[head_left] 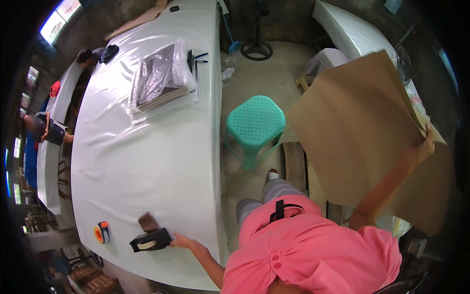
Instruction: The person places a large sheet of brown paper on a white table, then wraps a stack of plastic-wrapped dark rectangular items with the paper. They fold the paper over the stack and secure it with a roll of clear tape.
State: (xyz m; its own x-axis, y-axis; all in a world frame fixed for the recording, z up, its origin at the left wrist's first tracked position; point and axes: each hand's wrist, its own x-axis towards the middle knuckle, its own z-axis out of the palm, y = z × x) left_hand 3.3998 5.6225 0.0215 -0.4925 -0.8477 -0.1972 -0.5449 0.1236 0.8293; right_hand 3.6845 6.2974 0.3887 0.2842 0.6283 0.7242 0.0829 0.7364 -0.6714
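My right hand (428, 141) is closed on the edge of a large brown cardboard sheet (362, 127), where more than one layer shows. The sheet spreads out at my right side and hides much of what lies under it. On the white-covered table (147, 181) at my left, my left hand (181, 240) has its fingers at the near end of a black tape dispenser (152, 240), apparently gripping it. A pale roll of tape sits in the dispenser. Touching its far side is a small brown block (148, 222). An orange and blue tape roll (102, 232) lies farther left.
A green plastic stool (256, 120) stands on the floor beside the table. Farther up the table rests a plastic-wrapped stack of flat panels (161, 78), with dark pen-like tools (200, 58) beside it. Two other people (46, 130) are at the far left. Another covered table (357, 32) stands back right.
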